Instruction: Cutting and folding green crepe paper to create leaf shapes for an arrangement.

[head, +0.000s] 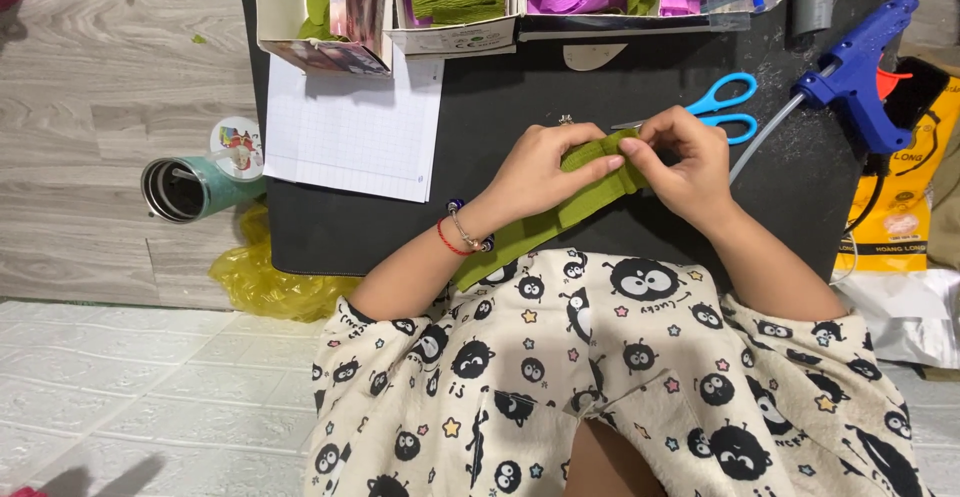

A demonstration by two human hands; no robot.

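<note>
We see a green crepe paper strip (pixel 560 212), matt and finely ribbed, pinched between the left hand (pixel 545 169) and right hand (pixel 685 162). The black mat (pixel 520 87) looks matt, dusty and speckled. The floor (pixel 110 67) is grey wood-grain plank, smooth. The scissors (pixel 715 107) have glossy blue plastic handles and metal blades. The glue gun (pixel 860 72) is blue plastic, slightly shiny. The grid paper sheet (pixel 350 132) is flat and matt. The cup (pixel 195 187) has a shiny metal rim. The yellow bag (pixel 265 277) is thin, crinkled, glossy plastic. The printed garment (pixel 600 377) is soft matt cloth.
</note>
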